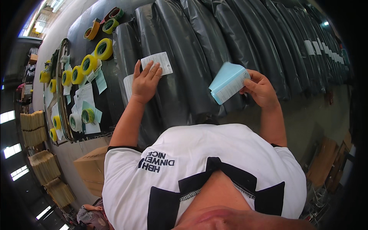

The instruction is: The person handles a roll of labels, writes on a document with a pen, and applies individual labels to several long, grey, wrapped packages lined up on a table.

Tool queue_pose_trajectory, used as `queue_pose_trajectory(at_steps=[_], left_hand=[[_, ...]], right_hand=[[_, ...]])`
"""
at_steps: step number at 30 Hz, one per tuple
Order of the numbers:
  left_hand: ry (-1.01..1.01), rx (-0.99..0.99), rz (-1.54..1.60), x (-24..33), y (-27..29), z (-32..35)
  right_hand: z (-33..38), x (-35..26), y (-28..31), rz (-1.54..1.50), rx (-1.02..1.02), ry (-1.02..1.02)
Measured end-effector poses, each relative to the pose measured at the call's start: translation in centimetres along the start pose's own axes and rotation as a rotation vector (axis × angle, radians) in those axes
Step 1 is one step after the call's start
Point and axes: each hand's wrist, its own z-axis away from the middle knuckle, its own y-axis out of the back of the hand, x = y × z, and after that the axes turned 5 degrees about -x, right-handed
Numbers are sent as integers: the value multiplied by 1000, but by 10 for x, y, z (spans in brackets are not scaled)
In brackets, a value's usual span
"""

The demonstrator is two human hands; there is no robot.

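Note:
My left hand lies flat with its fingers spread on a white printed label. That label is on one of the dark grey plastic-wrapped packages lined up side by side. Partly behind my left wrist, a second white label shows on the neighbouring package. Between thumb and fingers, my right hand pinches a light blue label backing sheet by its right end. A white printed label shows along the sheet's lower side, and the sheet is held above the packages, bent.
Rolls of yellow and green tape stand on the dark table at left, among loose papers. A cardboard box is at lower left, near another person. More labelled packages continue to the far right.

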Motion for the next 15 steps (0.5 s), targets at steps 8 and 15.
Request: queue_pose_trajectory(at_steps=[8,15], left_hand=[[90,-116,132,6,-2,9],[150,-237,211,16,-37,3]], right_hand=[[-1,8,-23,-3,-45,4],[3,18,-34,-35,3,4]])
